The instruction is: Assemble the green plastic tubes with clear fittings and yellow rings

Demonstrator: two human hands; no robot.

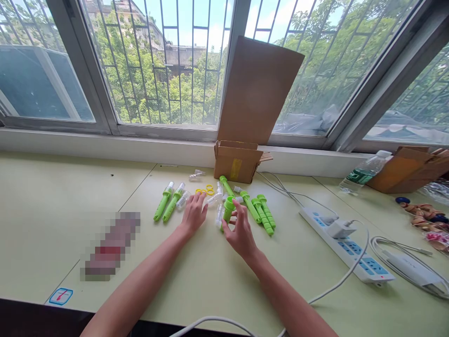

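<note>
My right hand (241, 231) pinches a green plastic tube (228, 209) upright just above the pale green table (52, 196). My left hand (193, 213) lies palm down beside it, fingers stretched toward yellow rings (206, 190) and a clear plastic cap (183, 200). Two assembled green tubes with clear caps (168, 201) lie left of that hand. Several more green tubes (261, 213) lie in a row right of my right hand, with small clear parts (214, 198) scattered between.
A small open cardboard box (236, 161) stands behind the parts, a cardboard sheet (257, 89) leaning on the window. A white power strip (345, 245) with cables lies to the right, near a water bottle (365, 173) and another box (409, 166).
</note>
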